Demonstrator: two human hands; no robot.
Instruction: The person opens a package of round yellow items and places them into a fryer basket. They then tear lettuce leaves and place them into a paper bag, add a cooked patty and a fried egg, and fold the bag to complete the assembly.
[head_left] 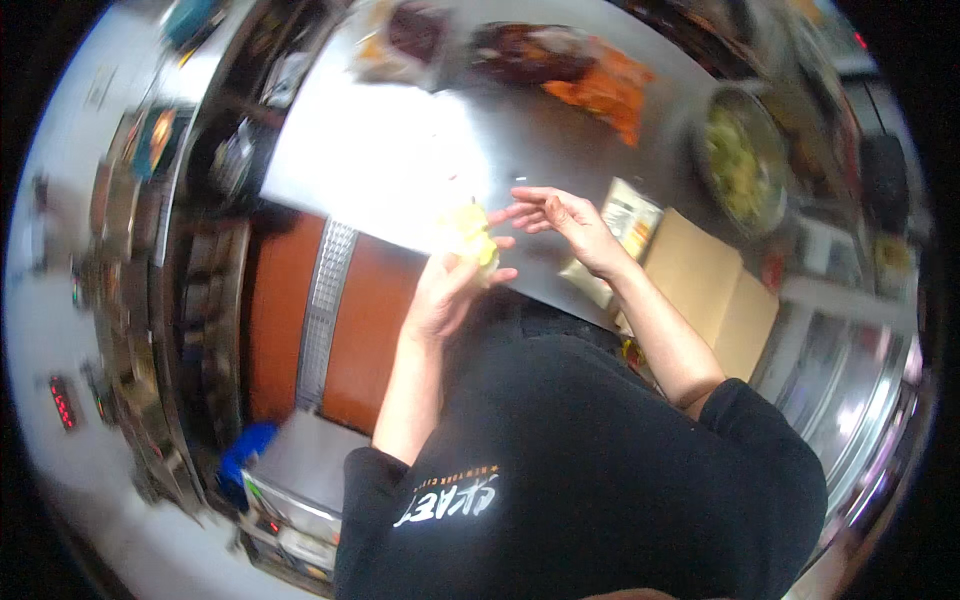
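Observation:
My left hand (440, 295) is closed around a pale yellow, ruffled piece (470, 232) that looks like a vegetable leaf; glare and blur hide its exact kind. It is held at the near edge of a steel table (560, 150), over a brightly lit white surface (370, 150). Just to the right, my right hand (575, 228) has its fingers stretched toward the yellow piece, with nothing visible in them. Whether its fingertips touch the piece, I cannot tell. A cream-coloured packet (630, 212) lies beside my right wrist.
A metal bowl (762, 115) of pale green pieces stands at the right. An open cardboard box (695, 270) is by my right forearm. Orange (612, 90) and dark red bags (530, 50) lie at the back. Red-brown floor (370, 330) with a drain grate (325, 310) shows left.

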